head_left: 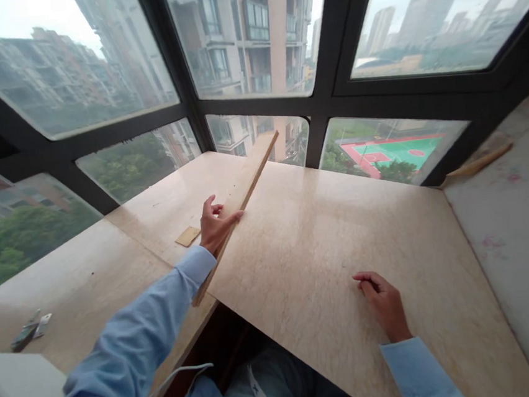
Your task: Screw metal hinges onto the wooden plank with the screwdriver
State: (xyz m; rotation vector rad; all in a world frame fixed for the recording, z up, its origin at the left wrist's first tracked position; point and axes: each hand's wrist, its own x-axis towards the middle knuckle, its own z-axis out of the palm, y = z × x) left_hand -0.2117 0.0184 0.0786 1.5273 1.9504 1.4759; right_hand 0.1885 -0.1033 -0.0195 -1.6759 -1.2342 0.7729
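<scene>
A long, thin wooden board (249,184) stands tilted over the corner of the countertop, its far end raised towards the window. My left hand (217,223) grips it near the middle, the thumb on the right edge and the other fingers curled at its left side. Just left of that hand lies a small flat tan piece (187,236). My right hand (383,302) rests on the right part of the stone countertop (338,235), fingers curled in, and nothing shows in them.
Windows with dark frames (255,102) border the countertop. At the left lie a small dark-and-silver object (30,331) and a white box-like thing (18,384). A white cable (182,370) hangs by the front edge. A flowered wall (519,217) rises at the right.
</scene>
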